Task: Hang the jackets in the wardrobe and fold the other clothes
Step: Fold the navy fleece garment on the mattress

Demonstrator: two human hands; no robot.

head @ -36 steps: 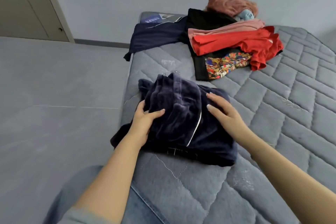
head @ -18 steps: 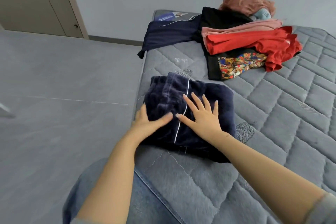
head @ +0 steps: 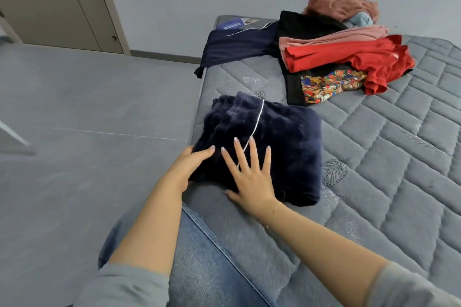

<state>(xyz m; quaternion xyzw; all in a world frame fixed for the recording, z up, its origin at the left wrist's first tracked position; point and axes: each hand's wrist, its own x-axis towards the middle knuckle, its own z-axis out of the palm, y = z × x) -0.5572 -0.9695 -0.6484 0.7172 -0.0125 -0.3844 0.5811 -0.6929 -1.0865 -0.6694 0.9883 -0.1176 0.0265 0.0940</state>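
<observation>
A folded dark navy plush garment [head: 282, 137] with thin white piping lies near the left edge of the grey quilted mattress [head: 389, 147]. My right hand [head: 249, 177] lies flat on its near part, fingers spread and straight. My left hand [head: 192, 164] touches the garment's left side, thumb on top and the other fingers hidden beside the fabric. Farther back lies a heap of clothes: a red garment [head: 349, 57], a pink one [head: 331, 37], a black one with a colourful print [head: 329, 85], a navy jacket [head: 237, 47] and a fuzzy pink piece [head: 341, 2].
Grey floor [head: 87, 119] stretches to the left of the mattress. A beige wardrobe door [head: 62, 0] stands at the back left against the pale wall. My jeans-clad leg [head: 199, 269] is at the mattress's near edge. The right half of the mattress bears no clothes.
The garment's top flap was folded down into a compact square. My right hand slid from its right side onto the top and near edge; my left hand stayed at the left side.
</observation>
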